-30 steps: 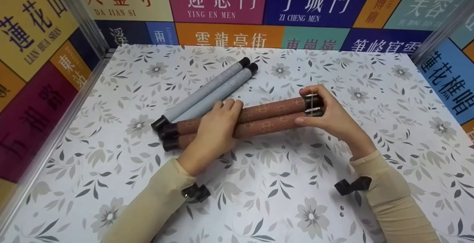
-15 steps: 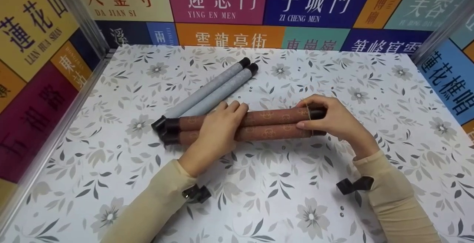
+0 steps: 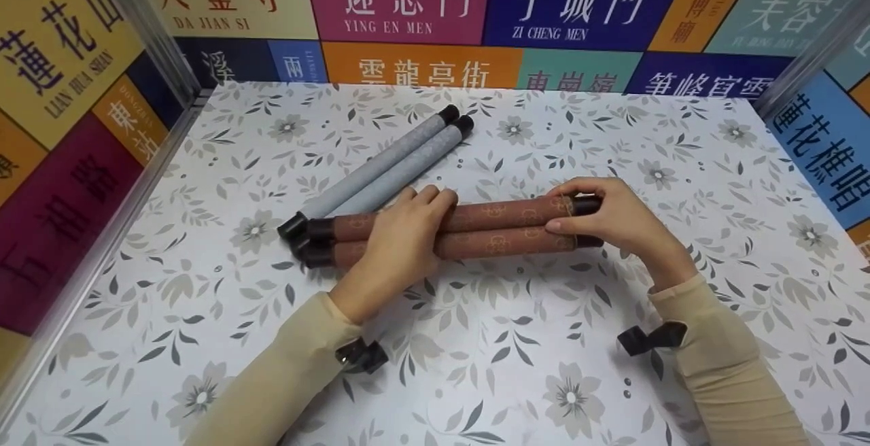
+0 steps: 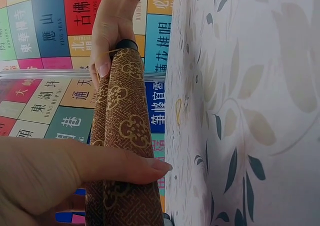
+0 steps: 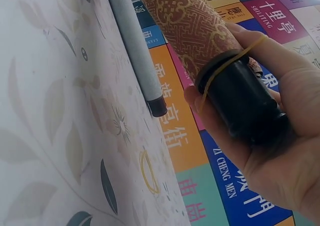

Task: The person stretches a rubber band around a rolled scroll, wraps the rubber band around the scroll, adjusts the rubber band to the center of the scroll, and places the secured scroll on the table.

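Observation:
A brown patterned scroll, rolled as two side-by-side rollers with black knobs, lies across the middle of the head view. My left hand grips it left of centre, thumb across the rollers in the left wrist view. Around its right end curls my right hand, holding a thin yellow rubber band. The band runs from the fingers across the edge where a black knob meets the patterned part. The scroll's left knobs overlap the lower end of a grey scroll.
Behind my left hand the grey scroll, also two rollers with black ends, lies slantwise on the floral tabletop. Another yellow rubber band lies on that surface. Printed panels with large characters stand along the back and sides.
The scroll's right end has come down and my right hand with it. The rubber band, earlier stretched over the black knobs, now sits at the edge of the brown part. My left hand barely moved.

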`<state>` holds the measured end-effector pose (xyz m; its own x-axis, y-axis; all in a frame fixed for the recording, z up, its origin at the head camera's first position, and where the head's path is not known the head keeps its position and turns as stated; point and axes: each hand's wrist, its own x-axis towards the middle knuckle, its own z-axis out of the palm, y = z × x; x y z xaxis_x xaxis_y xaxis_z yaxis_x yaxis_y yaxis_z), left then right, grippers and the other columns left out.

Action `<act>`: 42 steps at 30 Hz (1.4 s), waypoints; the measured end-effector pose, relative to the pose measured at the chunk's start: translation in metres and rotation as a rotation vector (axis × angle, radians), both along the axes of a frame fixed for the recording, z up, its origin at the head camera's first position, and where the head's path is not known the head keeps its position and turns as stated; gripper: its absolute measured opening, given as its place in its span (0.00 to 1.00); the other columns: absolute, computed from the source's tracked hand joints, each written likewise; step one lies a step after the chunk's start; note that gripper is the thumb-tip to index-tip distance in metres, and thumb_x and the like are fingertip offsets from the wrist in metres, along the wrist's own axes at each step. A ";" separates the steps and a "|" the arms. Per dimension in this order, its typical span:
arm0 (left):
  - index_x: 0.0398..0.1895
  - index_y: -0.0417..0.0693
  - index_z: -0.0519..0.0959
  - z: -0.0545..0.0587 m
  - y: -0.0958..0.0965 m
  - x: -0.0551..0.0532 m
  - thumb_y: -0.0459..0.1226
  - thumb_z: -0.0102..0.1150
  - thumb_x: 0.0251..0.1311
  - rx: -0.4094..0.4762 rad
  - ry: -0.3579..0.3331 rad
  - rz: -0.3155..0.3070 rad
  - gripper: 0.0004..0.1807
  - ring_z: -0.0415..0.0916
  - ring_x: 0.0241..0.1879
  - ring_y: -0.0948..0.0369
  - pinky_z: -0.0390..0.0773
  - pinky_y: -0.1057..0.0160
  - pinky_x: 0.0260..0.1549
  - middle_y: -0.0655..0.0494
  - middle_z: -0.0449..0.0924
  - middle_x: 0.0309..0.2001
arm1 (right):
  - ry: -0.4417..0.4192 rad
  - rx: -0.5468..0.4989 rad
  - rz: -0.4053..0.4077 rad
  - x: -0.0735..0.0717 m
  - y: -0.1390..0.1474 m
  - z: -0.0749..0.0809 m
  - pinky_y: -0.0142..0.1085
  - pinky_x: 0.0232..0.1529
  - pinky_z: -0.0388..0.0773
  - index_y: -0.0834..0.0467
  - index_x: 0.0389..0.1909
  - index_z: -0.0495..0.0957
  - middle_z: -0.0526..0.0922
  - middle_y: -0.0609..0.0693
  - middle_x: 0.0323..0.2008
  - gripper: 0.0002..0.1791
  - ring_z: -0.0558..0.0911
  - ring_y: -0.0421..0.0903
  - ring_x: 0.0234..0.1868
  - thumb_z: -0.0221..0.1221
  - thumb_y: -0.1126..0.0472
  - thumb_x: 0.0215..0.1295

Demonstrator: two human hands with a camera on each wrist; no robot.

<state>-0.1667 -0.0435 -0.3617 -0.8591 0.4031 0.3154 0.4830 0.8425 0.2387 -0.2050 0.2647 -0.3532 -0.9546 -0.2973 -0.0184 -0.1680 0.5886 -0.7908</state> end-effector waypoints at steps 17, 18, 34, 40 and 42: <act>0.51 0.53 0.75 -0.003 0.005 0.000 0.41 0.80 0.26 0.044 0.045 0.075 0.39 0.75 0.41 0.49 0.80 0.50 0.38 0.55 0.79 0.43 | 0.037 -0.055 -0.132 -0.001 -0.004 -0.001 0.30 0.38 0.79 0.52 0.50 0.80 0.81 0.44 0.41 0.26 0.79 0.42 0.40 0.75 0.50 0.50; 0.51 0.54 0.75 -0.003 0.005 0.000 0.41 0.80 0.26 0.042 0.043 0.080 0.40 0.75 0.41 0.49 0.81 0.50 0.37 0.55 0.79 0.43 | 0.037 -0.055 -0.141 -0.001 -0.005 -0.001 0.30 0.39 0.79 0.51 0.50 0.80 0.80 0.44 0.42 0.27 0.79 0.42 0.41 0.76 0.51 0.49; 0.53 0.55 0.73 -0.002 0.005 0.000 0.39 0.77 0.29 0.114 0.039 0.115 0.39 0.76 0.42 0.50 0.82 0.48 0.34 0.56 0.79 0.47 | 0.036 -0.339 -0.202 0.002 -0.014 0.000 0.28 0.44 0.78 0.47 0.65 0.61 0.68 0.48 0.56 0.42 0.74 0.46 0.53 0.73 0.60 0.53; 0.51 0.54 0.73 -0.002 0.003 0.000 0.44 0.78 0.31 0.148 0.043 0.121 0.37 0.76 0.41 0.50 0.82 0.50 0.35 0.55 0.78 0.45 | -0.025 -0.567 -0.174 0.003 -0.018 -0.002 0.27 0.46 0.80 0.46 0.69 0.57 0.70 0.49 0.58 0.43 0.77 0.44 0.52 0.69 0.66 0.57; 0.51 0.53 0.73 -0.002 0.002 0.000 0.43 0.77 0.32 0.149 0.049 0.130 0.36 0.76 0.40 0.50 0.82 0.50 0.35 0.55 0.78 0.45 | -0.059 -0.605 -0.159 0.003 -0.019 -0.003 0.29 0.47 0.82 0.47 0.69 0.56 0.70 0.50 0.57 0.42 0.79 0.43 0.51 0.67 0.67 0.59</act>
<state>-0.1667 -0.0414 -0.3637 -0.8832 0.2351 0.4058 0.3861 0.8557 0.3445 -0.2019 0.2458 -0.3560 -0.9905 -0.1258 0.0548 -0.0613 0.0484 -0.9969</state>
